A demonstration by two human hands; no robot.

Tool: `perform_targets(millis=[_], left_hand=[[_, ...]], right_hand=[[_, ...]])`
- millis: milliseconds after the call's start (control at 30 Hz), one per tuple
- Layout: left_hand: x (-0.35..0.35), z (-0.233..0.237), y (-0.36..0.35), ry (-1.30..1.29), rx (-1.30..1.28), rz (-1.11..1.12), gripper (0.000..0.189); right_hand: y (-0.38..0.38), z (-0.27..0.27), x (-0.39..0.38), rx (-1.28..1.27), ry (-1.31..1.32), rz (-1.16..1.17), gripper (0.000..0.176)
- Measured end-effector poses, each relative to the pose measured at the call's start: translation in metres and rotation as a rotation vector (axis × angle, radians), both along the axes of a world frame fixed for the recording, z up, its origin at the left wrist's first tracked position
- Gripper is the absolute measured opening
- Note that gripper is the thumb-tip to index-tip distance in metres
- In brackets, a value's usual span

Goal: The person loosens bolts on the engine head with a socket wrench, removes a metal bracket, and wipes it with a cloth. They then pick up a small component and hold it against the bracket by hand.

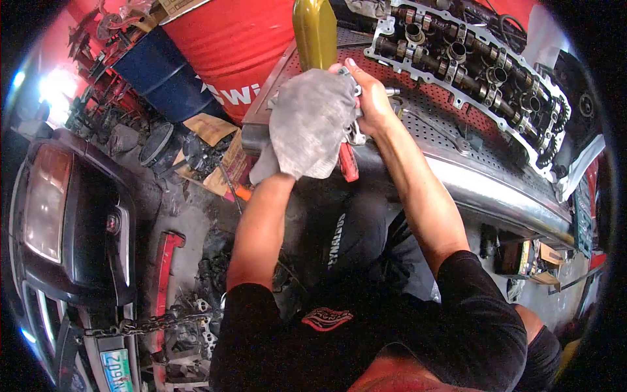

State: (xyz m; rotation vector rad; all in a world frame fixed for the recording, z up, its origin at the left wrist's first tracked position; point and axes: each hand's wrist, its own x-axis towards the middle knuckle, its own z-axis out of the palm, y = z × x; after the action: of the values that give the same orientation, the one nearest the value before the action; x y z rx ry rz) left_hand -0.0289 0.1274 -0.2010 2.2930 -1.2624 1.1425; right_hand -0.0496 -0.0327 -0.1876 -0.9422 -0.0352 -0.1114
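Observation:
A grey rag (312, 121) drapes over my left hand and hides its fingers; only the wrist shows below the cloth. The cloth presses against a small silvery metal part (356, 134), mostly covered by it. My right hand (373, 98) grips this part from the right, thumb up near its top. Below the rag, a red piece (349, 163) sticks out downward beside the part. Both hands are together over the front edge of the perforated metal bench (418, 104). What the rag hides of the part does not show.
An engine cylinder head (470, 72) with camshafts lies on the bench at the right. Nearby are a wrench (437, 130) and a yellow bottle (315, 32). A red drum (235, 52) and a blue drum (166, 75) stand behind. At left is a dark car (85, 242).

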Motion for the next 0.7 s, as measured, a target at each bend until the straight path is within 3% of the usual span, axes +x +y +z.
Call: perform_targets(millis=[200, 333, 533, 600, 700], left_hand=[[0.017, 0.000, 0.011, 0.214, -0.038, -0.216, 0.036], [0.035, -0.003, 0.020, 0.468, -0.125, -0.371, 0.041], [0.058, -0.030, 0.018, 1.153, -0.586, -0.815, 0.047], [0.075, -0.046, 0.011, 1.067, -0.575, -0.747, 0.048], [0.066, -0.026, -0.007, 0.716, -0.359, -0.522, 0.046]], right_hand=[[0.011, 0.002, 0.002, 0.030, 0.010, -0.107, 0.041], [0.004, -0.003, 0.000, -0.230, -0.063, -0.159, 0.041], [-0.005, -0.012, 0.012, -0.097, -0.131, -0.106, 0.044], [-0.004, -0.010, 0.007, -0.138, -0.121, -0.097, 0.044], [-0.006, -0.015, 0.009, -0.072, -0.055, -0.065, 0.039]])
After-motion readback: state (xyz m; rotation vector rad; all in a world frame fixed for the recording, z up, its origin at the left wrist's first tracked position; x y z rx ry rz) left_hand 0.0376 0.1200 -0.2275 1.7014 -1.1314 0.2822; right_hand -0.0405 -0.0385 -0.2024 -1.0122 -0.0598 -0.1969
